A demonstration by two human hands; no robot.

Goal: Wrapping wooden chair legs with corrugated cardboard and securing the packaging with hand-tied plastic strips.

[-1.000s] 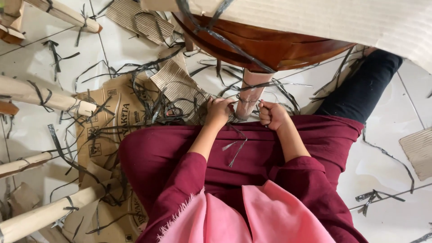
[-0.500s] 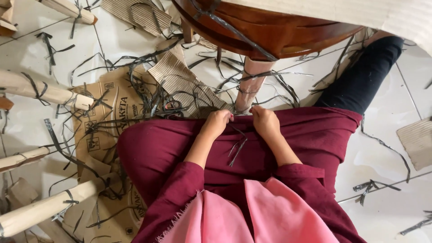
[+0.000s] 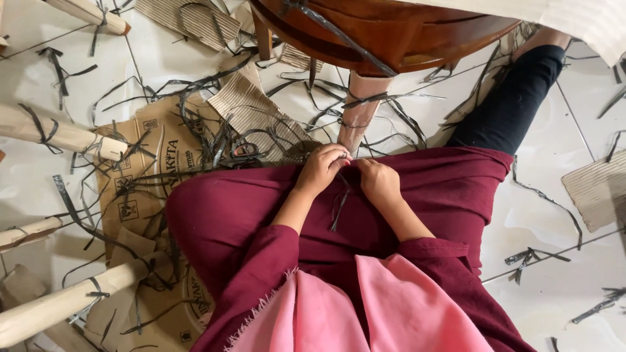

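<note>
White glossy floor tiles (image 3: 561, 117) are littered with cut dark plastic strap offcuts (image 3: 150, 91) and flattened brown cardboard sheets (image 3: 140, 163). Paper-wrapped wooden furniture legs (image 3: 59, 133), tied with dark strap, lie along the left edge of the floor. A person sits on the floor in a maroon skirt (image 3: 235, 215), with a pink shawl (image 3: 365, 313) hanging at the bottom edge of view.

At the front of the lap, both hands meet at the foot of a paper-wrapped leg (image 3: 358, 117) belonging to a varnished brown wooden furniture piece (image 3: 391, 32) overhead. The left hand (image 3: 321, 169) is curled closed, fingers pinching a thin dark plastic strap (image 3: 339, 205), whose loose ends trail down onto the skirt between the forearms. The right hand (image 3: 379, 182) is likewise closed, fingertips pressed against the left hand's at the same strap. Exactly how the strap runs between the fingers cannot be determined. One black-trousered leg (image 3: 515, 104) extends toward the upper right corner of the floor.
</note>
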